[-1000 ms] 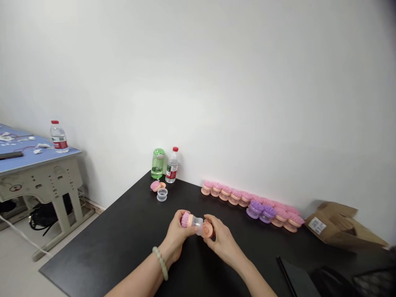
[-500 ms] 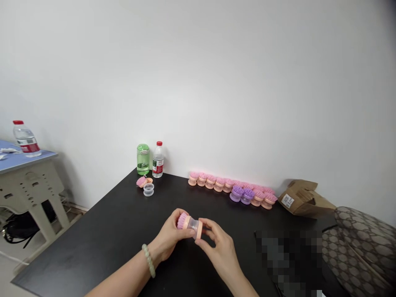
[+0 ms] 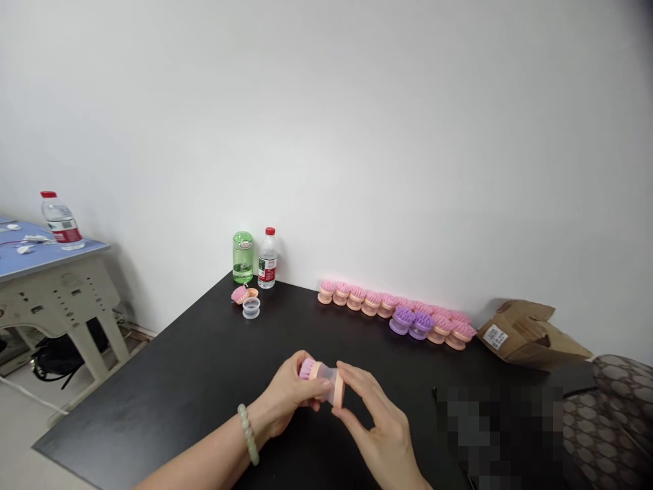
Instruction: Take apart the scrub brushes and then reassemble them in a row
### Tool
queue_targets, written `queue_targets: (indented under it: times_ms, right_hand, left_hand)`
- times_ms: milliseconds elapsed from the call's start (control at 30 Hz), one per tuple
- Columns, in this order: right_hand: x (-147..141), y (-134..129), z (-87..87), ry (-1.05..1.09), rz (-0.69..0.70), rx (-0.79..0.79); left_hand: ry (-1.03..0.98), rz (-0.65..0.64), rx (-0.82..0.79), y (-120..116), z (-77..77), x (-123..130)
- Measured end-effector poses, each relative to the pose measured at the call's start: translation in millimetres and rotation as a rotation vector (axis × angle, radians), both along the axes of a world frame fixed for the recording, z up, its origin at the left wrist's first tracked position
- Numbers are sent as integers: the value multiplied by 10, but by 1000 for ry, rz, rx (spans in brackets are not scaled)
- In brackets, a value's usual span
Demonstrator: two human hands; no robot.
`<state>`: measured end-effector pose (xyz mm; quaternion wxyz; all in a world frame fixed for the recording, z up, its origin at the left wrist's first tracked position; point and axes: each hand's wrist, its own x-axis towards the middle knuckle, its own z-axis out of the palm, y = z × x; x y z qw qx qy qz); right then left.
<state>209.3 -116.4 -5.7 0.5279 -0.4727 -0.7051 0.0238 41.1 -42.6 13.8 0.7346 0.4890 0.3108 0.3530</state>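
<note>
Between my two hands, above the black table, is a pink-bristled scrub brush [image 3: 327, 376] with a clear, waisted body and peach rings, lying sideways. My left hand [image 3: 290, 391], with a beaded bracelet at the wrist, wraps round the bristle end and the body. The thumb and fingers of my right hand [image 3: 377, 415] pinch the peach ring at the other end. Farther back on the left lie loose brush parts: a pink bristle head [image 3: 239, 294], a peach ring [image 3: 253, 292] and a clear hollow body [image 3: 251, 308] standing upright.
Pink brushes [image 3: 357, 297] stand in a row along the wall, with two purple brushes [image 3: 411, 322] in front. A green bottle [image 3: 243, 258] and a water bottle [image 3: 267, 260] stand at the back corner. On the right are a torn cardboard box [image 3: 533, 337] and a patterned bag [image 3: 612, 415].
The view has swung slightly left, so everything sits farther right. Both hands still hold the brush, and my right hand's fingers have shifted a little on the end ring.
</note>
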Motion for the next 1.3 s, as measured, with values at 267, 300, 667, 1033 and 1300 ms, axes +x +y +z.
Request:
queue_targets:
  times_ms: [267,300,667,1033,1300]
  right_hand:
    - [-32,-33,202,34,15,-135]
    - [-47,-21,205,120,5,-227]
    - [-129,31,79,554,170,-561]
    - [-52,104,4,551,132,-711]
    - [-27,113,-77,558,128,-637]
  left_hand:
    - [33,-64,88,11,-28,-36]
    - [59,-46,201,20,-16,-48]
    - [229,100,506,72,43,-94]
    - [147,31,440,61,29,-78]
    - [89,38,383,79,-2,-75]
